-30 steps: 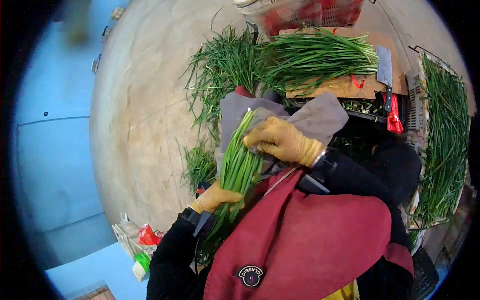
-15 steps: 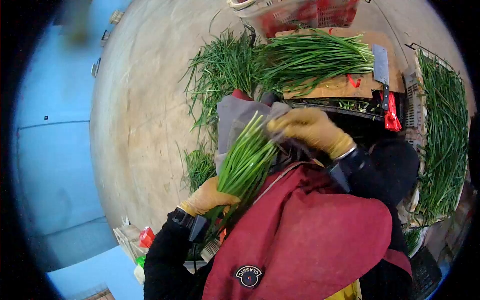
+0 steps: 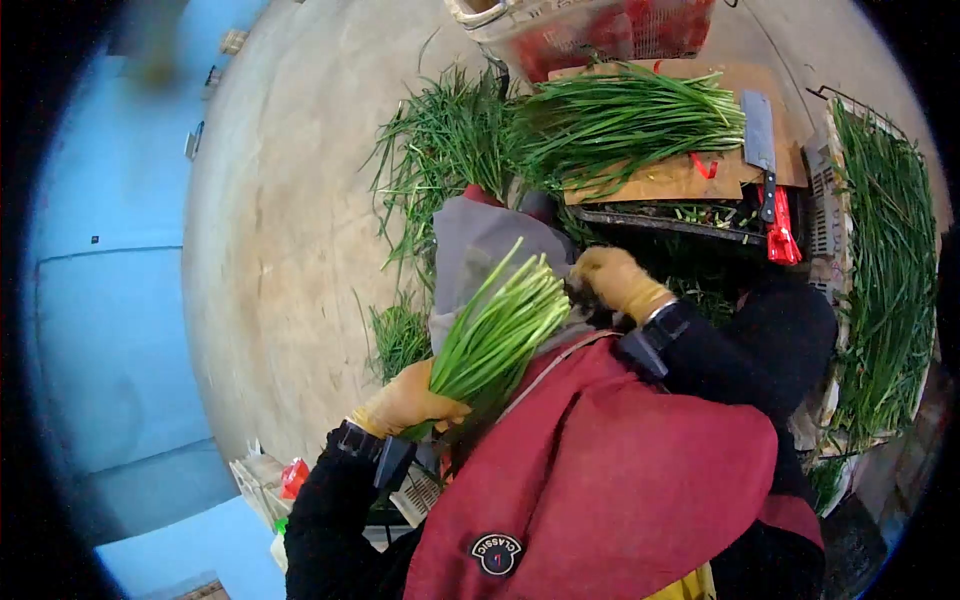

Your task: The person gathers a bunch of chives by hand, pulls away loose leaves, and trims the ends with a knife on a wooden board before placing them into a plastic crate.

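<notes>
My left hand (image 3: pixel 412 400), in a yellowish glove, is wrapped round a bunch of long green stalks (image 3: pixel 500 330) over my lap. Their pale ends point up and to the right. My right hand (image 3: pixel 615 280), gloved too, is just right of those pale ends with its fingers curled together. What is between its fingertips is too small and dark to make out. Beyond my knees a larger pile of green stalks (image 3: pixel 650 115) lies on cardboard (image 3: pixel 660 183), with a cleaver (image 3: pixel 759 135) at its right end.
Loose greens (image 3: pixel 440 140) lie on the floor ahead, with a smaller heap (image 3: pixel 400 335) nearer. A long crate of greens (image 3: pixel 885 270) stands at the right. Red ties (image 3: pixel 783 235) hang by the cleaver handle. A red-and-white basket (image 3: pixel 600 30) is at the top.
My right hand has moved down from the pale stalk ends, and its fingers are more tightly curled. The bunch in my left hand has shifted slightly, with its ends fanned to the right.
</notes>
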Motion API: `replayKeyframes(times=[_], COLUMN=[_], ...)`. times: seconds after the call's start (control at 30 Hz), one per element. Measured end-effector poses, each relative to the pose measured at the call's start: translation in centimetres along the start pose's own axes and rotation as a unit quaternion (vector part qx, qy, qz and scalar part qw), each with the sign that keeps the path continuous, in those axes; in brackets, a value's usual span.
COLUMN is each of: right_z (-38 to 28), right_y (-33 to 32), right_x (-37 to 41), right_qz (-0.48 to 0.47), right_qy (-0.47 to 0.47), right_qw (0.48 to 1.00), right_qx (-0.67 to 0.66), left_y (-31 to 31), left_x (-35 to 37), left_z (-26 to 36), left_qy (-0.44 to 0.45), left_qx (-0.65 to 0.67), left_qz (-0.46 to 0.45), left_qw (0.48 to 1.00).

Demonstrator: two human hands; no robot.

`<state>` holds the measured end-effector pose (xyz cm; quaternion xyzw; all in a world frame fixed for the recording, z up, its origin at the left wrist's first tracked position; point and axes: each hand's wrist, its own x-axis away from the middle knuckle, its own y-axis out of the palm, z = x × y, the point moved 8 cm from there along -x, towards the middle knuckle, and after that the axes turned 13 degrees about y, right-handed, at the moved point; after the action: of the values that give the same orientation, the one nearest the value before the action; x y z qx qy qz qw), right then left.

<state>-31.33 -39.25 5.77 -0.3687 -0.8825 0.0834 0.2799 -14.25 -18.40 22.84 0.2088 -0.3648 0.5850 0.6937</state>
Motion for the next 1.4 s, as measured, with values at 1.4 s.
replayKeyframes(times=[1.4], right_z=[-2.7], right_y=[-5.9], right_x=[3.0], right_qz=[0.122], right_qy=[-0.079], right_qw=[0.988], right_qx=[0.056], left_y=[0.6], left_x=[-1.1], left_z=[-2.0], left_qy=[0.085], left_qx=[0.287], left_qz=[0.006], left_qw=[0.954])
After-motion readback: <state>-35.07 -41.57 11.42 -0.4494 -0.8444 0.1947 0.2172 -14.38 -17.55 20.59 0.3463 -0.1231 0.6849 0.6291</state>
